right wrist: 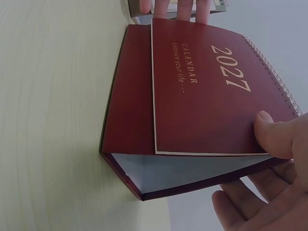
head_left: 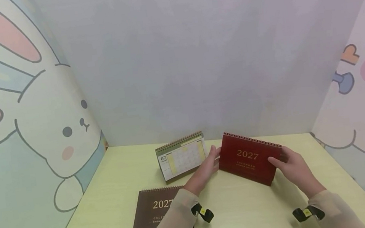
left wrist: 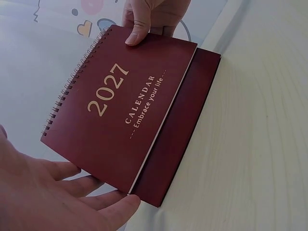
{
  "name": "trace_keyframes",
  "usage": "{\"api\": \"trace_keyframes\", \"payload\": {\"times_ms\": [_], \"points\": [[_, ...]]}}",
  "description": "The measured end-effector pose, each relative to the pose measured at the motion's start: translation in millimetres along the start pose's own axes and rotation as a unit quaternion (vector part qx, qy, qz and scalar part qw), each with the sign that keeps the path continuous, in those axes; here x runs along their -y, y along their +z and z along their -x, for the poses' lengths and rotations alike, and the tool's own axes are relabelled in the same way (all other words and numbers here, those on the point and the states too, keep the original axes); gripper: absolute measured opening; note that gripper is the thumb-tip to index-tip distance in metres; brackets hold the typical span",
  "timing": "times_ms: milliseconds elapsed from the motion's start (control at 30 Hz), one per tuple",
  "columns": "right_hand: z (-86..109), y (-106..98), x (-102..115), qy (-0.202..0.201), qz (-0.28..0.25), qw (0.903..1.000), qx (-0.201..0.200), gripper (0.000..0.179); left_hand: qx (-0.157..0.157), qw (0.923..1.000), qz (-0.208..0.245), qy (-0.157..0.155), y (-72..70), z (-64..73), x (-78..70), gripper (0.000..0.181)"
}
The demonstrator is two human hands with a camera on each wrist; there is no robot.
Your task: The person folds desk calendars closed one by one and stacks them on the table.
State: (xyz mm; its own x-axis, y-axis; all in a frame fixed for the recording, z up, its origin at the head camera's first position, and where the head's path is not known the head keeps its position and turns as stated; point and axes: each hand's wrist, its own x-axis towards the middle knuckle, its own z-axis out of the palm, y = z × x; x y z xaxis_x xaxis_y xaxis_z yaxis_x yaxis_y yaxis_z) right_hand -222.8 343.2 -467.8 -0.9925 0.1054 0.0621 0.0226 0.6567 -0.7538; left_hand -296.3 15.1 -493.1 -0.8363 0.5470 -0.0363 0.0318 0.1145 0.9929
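A dark red desk calendar [head_left: 248, 161] with gold "2027" lettering stands angled at the right of the table, its spiral binding on top. My right hand [head_left: 295, 168] pinches its right end, thumb on the front cover and fingers behind, as the right wrist view shows. At the opposite end, the outstretched fingers of my left hand [head_left: 205, 168] touch the calendar's side edge [left wrist: 86, 179]. The cardboard stand forms a hollow wedge, seen from its open end in the right wrist view. Whether its base is slightly off the table cannot be told.
Left of the red calendar stands a white and green desk calendar [head_left: 186, 157] showing "07". Nearer, a brown 2027 calendar [head_left: 147, 211] is partly covered by my left sleeve. A pale wall [head_left: 195, 50] closes off the table's back; cartoon-printed panels [head_left: 49, 127] flank it.
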Motion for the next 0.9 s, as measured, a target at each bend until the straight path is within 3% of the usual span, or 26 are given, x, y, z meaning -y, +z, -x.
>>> {"api": "trace_keyframes", "payload": {"times_ms": [200,400,600,900], "points": [[1.6,1,-1,0.001,0.004,1.0,-0.007,0.055,-0.011,0.9998,0.011,-0.015,5.0,6.6,-7.3,0.104],[2.4,0,1,0.003,0.009,0.9999,-0.013,0.055,-0.043,0.9972,-0.044,-0.043,7.1,9.8,-8.9,0.094],[6.3,-3,9,-0.004,0.022,0.9995,-0.024,0.053,-0.063,0.995,-0.052,-0.058,10.4,10.7,-8.0,0.086],[7.9,-11,24,-0.008,-0.007,0.9972,-0.074,0.052,-0.074,0.993,-0.077,-0.05,10.6,10.1,-4.9,0.086]]}}
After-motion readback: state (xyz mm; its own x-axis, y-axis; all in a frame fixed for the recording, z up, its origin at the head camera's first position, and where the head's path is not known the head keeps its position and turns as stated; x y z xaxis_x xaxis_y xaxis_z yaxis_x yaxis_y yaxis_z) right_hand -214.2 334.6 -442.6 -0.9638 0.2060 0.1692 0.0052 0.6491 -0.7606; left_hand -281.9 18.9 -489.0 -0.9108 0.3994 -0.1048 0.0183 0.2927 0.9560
